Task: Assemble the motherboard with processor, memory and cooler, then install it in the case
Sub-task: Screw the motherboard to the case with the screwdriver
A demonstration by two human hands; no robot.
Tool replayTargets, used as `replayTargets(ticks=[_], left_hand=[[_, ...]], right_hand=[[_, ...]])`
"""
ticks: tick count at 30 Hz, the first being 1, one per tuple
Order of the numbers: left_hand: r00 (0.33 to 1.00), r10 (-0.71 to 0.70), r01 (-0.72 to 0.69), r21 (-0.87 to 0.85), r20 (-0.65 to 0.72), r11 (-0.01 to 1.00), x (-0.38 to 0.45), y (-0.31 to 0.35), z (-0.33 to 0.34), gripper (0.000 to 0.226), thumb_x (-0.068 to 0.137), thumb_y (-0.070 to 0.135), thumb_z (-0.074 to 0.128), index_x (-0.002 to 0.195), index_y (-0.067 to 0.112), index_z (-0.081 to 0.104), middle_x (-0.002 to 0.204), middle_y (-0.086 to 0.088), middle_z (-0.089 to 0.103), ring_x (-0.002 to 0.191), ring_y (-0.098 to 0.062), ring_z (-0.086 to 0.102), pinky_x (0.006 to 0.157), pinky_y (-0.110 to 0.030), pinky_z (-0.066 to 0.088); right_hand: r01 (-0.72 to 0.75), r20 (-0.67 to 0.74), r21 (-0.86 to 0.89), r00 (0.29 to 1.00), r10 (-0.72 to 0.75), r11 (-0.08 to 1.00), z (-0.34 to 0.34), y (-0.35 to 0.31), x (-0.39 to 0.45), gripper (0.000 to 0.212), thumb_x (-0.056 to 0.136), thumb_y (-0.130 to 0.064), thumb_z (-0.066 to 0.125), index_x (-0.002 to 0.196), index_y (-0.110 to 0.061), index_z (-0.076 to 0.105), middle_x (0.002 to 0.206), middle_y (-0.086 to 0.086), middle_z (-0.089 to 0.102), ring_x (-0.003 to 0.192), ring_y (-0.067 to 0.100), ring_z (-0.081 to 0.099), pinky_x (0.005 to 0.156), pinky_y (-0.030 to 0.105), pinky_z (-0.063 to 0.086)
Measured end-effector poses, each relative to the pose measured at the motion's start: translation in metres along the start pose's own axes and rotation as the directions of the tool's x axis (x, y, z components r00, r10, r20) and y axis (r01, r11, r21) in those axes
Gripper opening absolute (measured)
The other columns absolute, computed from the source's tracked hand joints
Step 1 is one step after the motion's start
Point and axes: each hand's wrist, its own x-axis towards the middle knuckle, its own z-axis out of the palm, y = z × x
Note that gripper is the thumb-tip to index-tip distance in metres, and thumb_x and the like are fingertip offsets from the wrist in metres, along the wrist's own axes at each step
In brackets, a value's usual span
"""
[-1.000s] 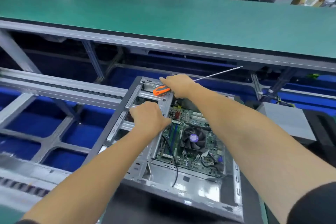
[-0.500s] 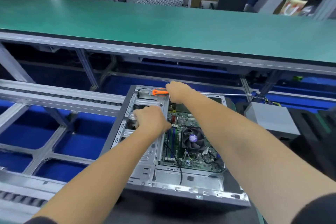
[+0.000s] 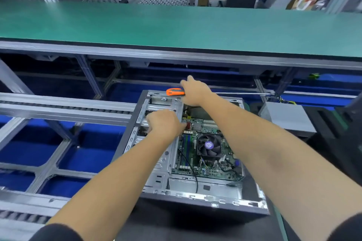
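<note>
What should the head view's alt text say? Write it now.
Two bare hands work over an open grey metal computer case holding a green motherboard with a black fan cooler; the right hand grips an orange-handled screwdriver, the left hand braces the case frame.

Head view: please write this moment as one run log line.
right hand: holds screwdriver | left hand: on case | motherboard: in case
</note>
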Motion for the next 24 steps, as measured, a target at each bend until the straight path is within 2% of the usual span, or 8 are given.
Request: replayTargets(ticks=[4,6,11,16,18,19,21,24], left_hand=[[0.967,0.156,-0.182,-0.120,-0.202,0.976,-0.012,0.030,-0.022,0.004,0.087,0.016,0.055,0.087,0.013,0.057,0.074,-0.001,0.053,0.069,-0.023,0.053,0.049,-0.027,0.026],[0.942,0.215,-0.292,-0.315,-0.258,0.903,-0.017,0.057,-0.035,0.009,0.087,0.018,0.053,0.082,0.010,0.050,0.086,-0.010,0.061,0.073,-0.029,0.057,0.053,-0.032,0.034],[0.872,0.445,-0.446,-0.701,-0.202,0.556,-0.031,0.126,-0.069,0.051,0.088,0.043,0.058,0.124,0.011,0.041,0.090,-0.006,0.058,0.077,-0.025,0.057,0.058,-0.036,0.045],[0.832,0.510,-0.421,-0.848,-0.219,0.323,-0.057,0.225,-0.087,0.026,0.098,0.031,0.047,0.082,0.011,0.049,0.077,-0.010,0.059,0.068,-0.028,0.063,0.054,-0.031,0.047],[0.834,0.533,-0.322,-0.911,-0.143,0.258,-0.067,0.264,-0.083,0.033,0.099,0.025,0.045,0.071,0.008,0.048,0.071,-0.012,0.057,0.054,-0.023,0.062,0.044,-0.025,0.047],[0.831,0.545,-0.289,-0.924,-0.112,0.252,-0.072,0.281,-0.079,0.034,0.100,0.023,0.044,0.069,0.008,0.047,0.070,-0.013,0.058,0.050,-0.021,0.060,0.042,-0.024,0.048],[0.823,0.564,-0.273,-0.915,-0.061,0.299,-0.083,0.314,-0.065,0.037,0.100,0.023,0.044,0.067,0.007,0.049,0.069,-0.013,0.060,0.048,-0.019,0.062,0.049,-0.027,0.054],[0.793,0.608,-0.270,-0.875,0.035,0.402,-0.095,0.344,-0.037,0.039,0.099,0.023,0.045,0.066,0.005,0.053,0.064,-0.010,0.062,0.051,-0.019,0.065,0.055,-0.027,0.055]], right_hand=[[0.041,-0.202,0.456,0.978,0.059,0.889,-0.041,0.012,-0.034,0.025,0.093,-0.041,0.055,0.087,-0.018,0.047,0.081,0.002,0.054,0.066,0.017,0.047,0.061,0.030,0.036],[0.060,-0.284,0.644,0.944,0.165,0.763,-0.066,0.028,-0.063,0.032,0.094,-0.039,0.054,0.072,-0.021,0.040,0.061,-0.005,0.044,0.054,0.012,0.037,0.054,0.029,0.030],[0.069,-0.258,0.892,0.889,0.378,0.447,-0.111,0.075,-0.133,0.033,0.098,-0.026,0.054,0.072,-0.015,0.036,0.061,0.009,0.039,0.043,0.015,0.032,0.041,0.023,0.029],[0.121,-0.254,0.948,0.844,0.473,0.295,-0.113,0.136,-0.201,0.033,0.098,-0.028,0.054,0.073,-0.008,0.046,0.058,0.007,0.050,0.044,0.018,0.047,0.044,0.026,0.041],[0.093,-0.249,0.942,0.836,0.488,0.322,-0.103,0.167,-0.227,0.030,0.096,-0.027,0.057,0.075,-0.008,0.048,0.064,0.010,0.051,0.052,0.018,0.049,0.052,0.027,0.044],[0.036,-0.262,0.908,0.826,0.498,0.418,-0.098,0.183,-0.239,0.030,0.093,-0.028,0.059,0.074,-0.009,0.048,0.065,0.009,0.050,0.054,0.016,0.049,0.055,0.026,0.042],[-0.102,-0.284,0.793,0.811,0.512,0.601,-0.084,0.216,-0.267,0.031,0.085,-0.030,0.063,0.065,-0.012,0.048,0.060,0.007,0.049,0.051,0.014,0.049,0.054,0.025,0.040],[-0.181,-0.234,0.735,0.837,0.495,0.654,-0.060,0.244,-0.300,0.036,0.077,-0.017,0.064,0.055,-0.016,0.036,0.052,0.005,0.040,0.045,0.013,0.044,0.049,0.023,0.034]])
